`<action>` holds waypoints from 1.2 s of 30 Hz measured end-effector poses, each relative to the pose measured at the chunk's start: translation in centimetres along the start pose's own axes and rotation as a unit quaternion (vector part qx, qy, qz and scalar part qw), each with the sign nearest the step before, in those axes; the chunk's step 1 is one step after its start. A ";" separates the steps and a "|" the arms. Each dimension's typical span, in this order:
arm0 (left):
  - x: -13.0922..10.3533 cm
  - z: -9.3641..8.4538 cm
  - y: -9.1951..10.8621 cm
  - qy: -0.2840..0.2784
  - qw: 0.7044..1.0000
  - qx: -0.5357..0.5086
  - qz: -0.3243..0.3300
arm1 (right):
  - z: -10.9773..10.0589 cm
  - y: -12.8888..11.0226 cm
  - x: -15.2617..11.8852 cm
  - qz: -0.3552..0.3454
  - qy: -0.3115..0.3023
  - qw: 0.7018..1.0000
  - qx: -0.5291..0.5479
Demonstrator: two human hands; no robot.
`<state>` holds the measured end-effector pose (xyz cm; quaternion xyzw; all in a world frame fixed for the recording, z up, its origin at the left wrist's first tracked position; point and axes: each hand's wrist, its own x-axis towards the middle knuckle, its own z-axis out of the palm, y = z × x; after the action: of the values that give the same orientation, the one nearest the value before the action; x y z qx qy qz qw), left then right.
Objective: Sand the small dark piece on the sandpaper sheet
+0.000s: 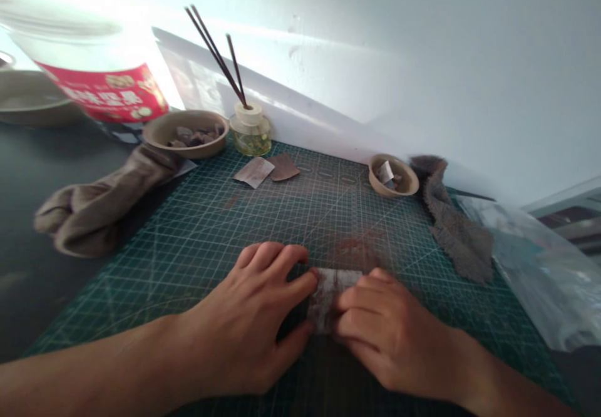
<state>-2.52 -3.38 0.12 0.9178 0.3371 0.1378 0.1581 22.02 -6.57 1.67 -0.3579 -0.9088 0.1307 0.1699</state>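
Note:
A worn, grey-white sheet that looks like sandpaper (323, 298) lies on the green cutting mat (225, 229), streaked with dark marks. Its left edge is held down by the thumb and forefinger of my left hand (263, 310), whose other fingers are curled. My right hand (389, 323) is closed, its fingertips pressed together over the right part of the sheet. Whatever sits between those fingertips is hidden and slightly blurred. Reddish-brown dust (359, 243) smears the mat just beyond the sheet.
Two scraps of similar paper (256, 171) lie at the back, near a reed diffuser (251, 132). Bowls of small pieces stand at the left (185, 148) and right (404, 185). A brown cloth (107, 201), a grey rag (457, 235), a plastic bag (544, 267) and a large jar (107, 91) surround the mat.

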 end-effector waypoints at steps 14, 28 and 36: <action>0.4 -0.5 0.2 -0.045 0.998 -0.015 -0.031 | -0.3 0.5 0.1 0.089 -0.005 0.996 0.004; 0.4 -0.5 0.3 -0.051 0.998 -0.019 -0.030 | -0.7 0.5 0.4 0.036 -0.008 0.999 -0.004; 0.5 -0.6 0.3 -0.055 0.998 -0.018 -0.027 | -0.8 0.5 0.3 0.027 -0.038 0.999 0.009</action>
<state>-2.16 -3.17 0.83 0.9114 0.3505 0.0888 0.1964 22.42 -5.90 2.28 -0.3753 -0.9036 0.1564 0.1349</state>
